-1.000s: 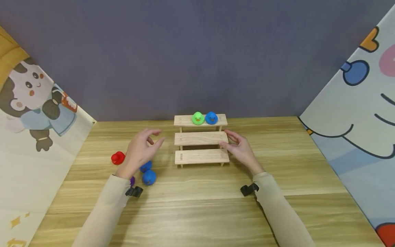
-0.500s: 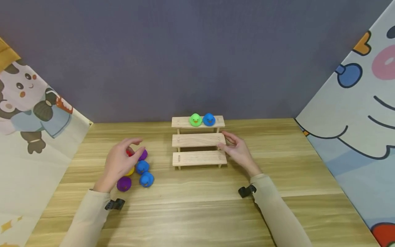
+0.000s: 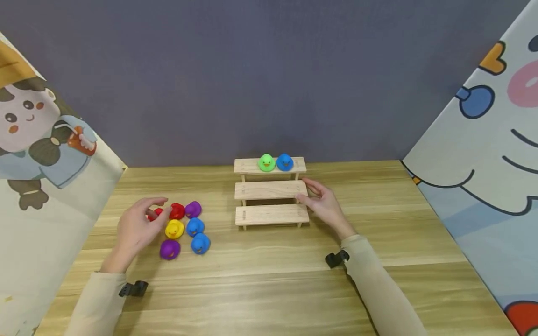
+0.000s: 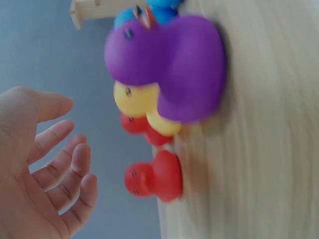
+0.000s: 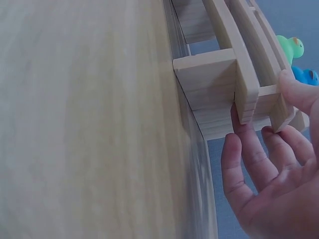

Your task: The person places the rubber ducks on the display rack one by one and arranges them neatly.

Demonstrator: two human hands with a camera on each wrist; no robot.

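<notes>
My left hand (image 3: 136,228) hovers over the left of the table with fingers loosely bent, holding nothing. It is nearest a red rubber duck (image 4: 154,178), which it partly covers in the head view. Around it stand another red duck (image 3: 178,211), a yellow duck (image 3: 174,229), a purple duck (image 4: 192,69) close to the left wrist camera, a second purple duck (image 3: 193,209) and two blue ducks (image 3: 200,243). My right hand (image 3: 325,205) grips the right end of a three-step wooden shelf (image 3: 269,190), thumb on the middle step, fingers at its edge and underside.
On the shelf's top step sit a green duck (image 3: 266,163) and a blue duck (image 3: 285,162). A dark grey panel (image 3: 269,79) rises behind the wooden table (image 3: 269,289). Printed cartoon panels (image 3: 475,154) flank both sides.
My left hand has moved left and toward me from beside the shelf, uncovering the yellow and purple ducks. My right hand stays on the shelf. The head view has shifted slightly.
</notes>
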